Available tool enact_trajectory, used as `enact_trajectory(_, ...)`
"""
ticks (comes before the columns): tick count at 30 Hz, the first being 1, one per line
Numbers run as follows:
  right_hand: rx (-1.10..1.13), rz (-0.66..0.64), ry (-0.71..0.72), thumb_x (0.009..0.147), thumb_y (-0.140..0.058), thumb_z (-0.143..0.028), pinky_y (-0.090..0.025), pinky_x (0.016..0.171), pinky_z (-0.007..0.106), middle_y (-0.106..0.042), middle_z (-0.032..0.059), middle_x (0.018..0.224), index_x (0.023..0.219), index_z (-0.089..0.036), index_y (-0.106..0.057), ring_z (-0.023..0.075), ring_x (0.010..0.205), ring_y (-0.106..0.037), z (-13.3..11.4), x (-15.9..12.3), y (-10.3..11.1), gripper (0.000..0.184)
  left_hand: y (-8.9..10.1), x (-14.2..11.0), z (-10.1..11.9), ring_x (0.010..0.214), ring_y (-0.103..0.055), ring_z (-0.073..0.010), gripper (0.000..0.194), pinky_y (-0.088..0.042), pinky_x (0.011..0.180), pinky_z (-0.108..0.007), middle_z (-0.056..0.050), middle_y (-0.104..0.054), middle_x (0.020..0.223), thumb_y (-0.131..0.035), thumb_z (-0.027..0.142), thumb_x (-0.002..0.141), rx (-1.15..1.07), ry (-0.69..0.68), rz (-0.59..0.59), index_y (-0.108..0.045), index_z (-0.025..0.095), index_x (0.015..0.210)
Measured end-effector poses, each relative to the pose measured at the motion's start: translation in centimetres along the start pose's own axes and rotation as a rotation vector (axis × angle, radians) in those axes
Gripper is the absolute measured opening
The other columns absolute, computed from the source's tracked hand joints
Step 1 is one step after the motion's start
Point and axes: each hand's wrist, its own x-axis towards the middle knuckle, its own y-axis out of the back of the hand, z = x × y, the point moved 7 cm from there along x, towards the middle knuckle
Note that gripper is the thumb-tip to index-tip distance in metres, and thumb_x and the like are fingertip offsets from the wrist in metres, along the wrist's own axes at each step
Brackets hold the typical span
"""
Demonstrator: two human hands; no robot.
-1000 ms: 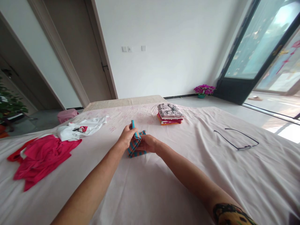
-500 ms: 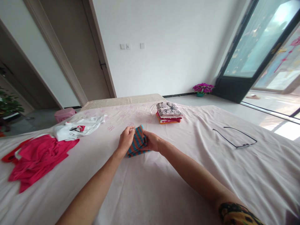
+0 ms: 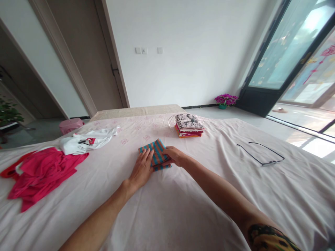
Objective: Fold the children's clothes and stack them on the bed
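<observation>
A blue-and-brown striped piece of clothing [image 3: 157, 150], folded into a small bundle, lies on the pale pink bedsheet [image 3: 167, 212]. Flat across its left side rests my left hand [image 3: 142, 169], its fingers stretched out. My right hand [image 3: 176, 156] pinches the right side of the bundle, thumb on top and fingers partly hidden underneath. Just beyond, a stack of folded clothes [image 3: 190, 125] has a pale printed piece with a butterfly on top and red and orange layers below.
Crumpled at the left are a pinkish-red garment [image 3: 49, 172] and a white garment [image 3: 86, 141]. Black-framed glasses [image 3: 261, 155] lie at the right. A pink stool [image 3: 70, 124] stands beyond the left edge, and a pot of purple flowers [image 3: 225, 100] by the wall.
My left hand has gone from gripping the striped clothing's upper left edge to lying flat on it. The bundle now lies flatter, while my right hand still holds its right side.
</observation>
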Motion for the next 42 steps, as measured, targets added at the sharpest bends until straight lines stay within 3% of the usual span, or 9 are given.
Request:
enact_trajectory(4,-0.086,-0.014,0.001,0.073,-0.055,-0.016,-0.055,0.054,0.03,-0.067,0.0023,0.068,0.085,-0.018,-0.064,0.0196,0.062,-0.064,0.6,-0.6,0.9,0.015,0.1,-0.7,0.3,0.149,-0.025,-0.0282,0.07,-0.027,0.119,-0.051,-0.018,-0.036,0.156,-0.036,-0.002,0.08,0.033,-0.043,-0.041,-0.039,0.011,0.149)
enact_trajectory(8,-0.347,0.047,0.017,0.081,-0.052,-0.019,-0.053,0.059,0.03,-0.068,0.0048,0.071,0.097,-0.018,-0.066,0.0209,0.064,-0.066,0.8,-1.1,3.4,0.021,0.6,-0.7,0.2,0.147,-0.029,-0.0286,0.063,-0.024,0.12,-0.053,-0.014,-0.041,0.155,-0.044,0.009,0.084,-0.037,-0.024,-0.162,-0.046,0.017,0.146)
enact_trajectory(11,-0.771,0.32,0.252,0.09,-0.048,-0.023,-0.052,0.08,0.036,-0.072,0.0133,0.1,0.12,-0.016,-0.063,0.0258,0.09,-0.068,-2.2,-1.7,5.1,0.034,2.1,0.6,-0.4,0.143,-0.038,-0.0268,0.049,-0.027,0.119,-0.049,-0.013,-0.052,0.147,-0.042,0.029,0.094,-0.179,0.042,-0.145,-0.053,0.018,0.14)
enact_trajectory(14,-1.067,0.428,0.599,0.098,-0.039,-0.028,-0.041,0.103,0.041,-0.059,0.0183,0.133,0.137,-0.014,-0.053,0.0293,0.123,-0.054,-5.2,-2.3,2.6,0.044,3.5,2.5,-1.6,0.139,-0.043,-0.0236,0.048,-0.031,0.117,-0.044,-0.014,-0.057,0.141,-0.029,0.033,0.1,-0.232,0.16,0.06,-0.057,0.015,0.134)
enact_trajectory(19,-1.21,0.253,0.829,0.101,-0.037,-0.031,-0.016,0.12,0.045,-0.042,0.0157,0.153,0.147,-0.012,-0.042,0.0278,0.146,-0.028,-3.9,-0.3,-3.2,0.05,0.5,3.7,-2.1,0.143,-0.036,-0.034,0.048,-0.029,0.114,-0.055,-0.022,-0.05,0.146,-0.036,0.03,0.097,-0.034,0.252,0.107,-0.054,0.008,0.135)
enact_trajectory(25,-1.219,0.149,0.67,0.101,-0.041,-0.037,-0.012,0.121,0.048,-0.033,0.0104,0.158,0.15,-0.021,-0.04,0.027,0.149,-0.023,0.6,2.6,-1.5,0.051,-1.5,3.1,-2.0,0.142,-0.037,-0.0349,0.05,-0.03,0.114,-0.055,-0.021,-0.05,0.146,-0.043,0.033,0.094,0.087,0.2,0.056,-0.051,0.012,0.139)
enact_trajectory(30,-1.233,0.13,0.679,0.102,-0.038,-0.041,-0.014,0.121,0.048,-0.032,0.0104,0.159,0.152,-0.021,-0.037,0.0269,0.147,-0.027,0.8,2.5,0.6,0.054,-1.1,1.9,-2.9,0.145,-0.033,-0.0326,0.054,-0.032,0.114,-0.05,-0.018,-0.045,0.151,-0.04,0.04,0.097,0.061,0.133,0.027,-0.048,0.013,0.143)
enact_trajectory(36,-1.13,0.127,0.778,0.099,-0.047,-0.037,-0.034,0.112,0.043,-0.058,0.0107,0.139,0.136,-0.023,-0.058,0.0252,0.131,-0.05,-1.0,-0.5,3.6,0.041,1.0,-1.8,-3.8,0.147,-0.026,-0.0321,0.057,-0.033,0.115,-0.05,-0.017,-0.033,0.157,-0.042,0.048,0.097,-0.037,0.059,0.055,-0.045,0.017,0.145)
enact_trajectory(42,-1.213,-0.123,0.95,0.089,-0.065,-0.032,-0.044,0.095,0.037,-0.068,0.0091,0.116,0.123,-0.026,-0.067,0.0232,0.106,-0.059,-2.7,-5.3,2.2,0.035,4.4,-3.1,-0.6,0.119,-0.05,-0.0293,0.041,-0.043,0.103,-0.047,-0.01,-0.057,0.127,-0.067,0.034,0.084,-0.022,-0.113,0.138,-0.06,0.024,0.124)
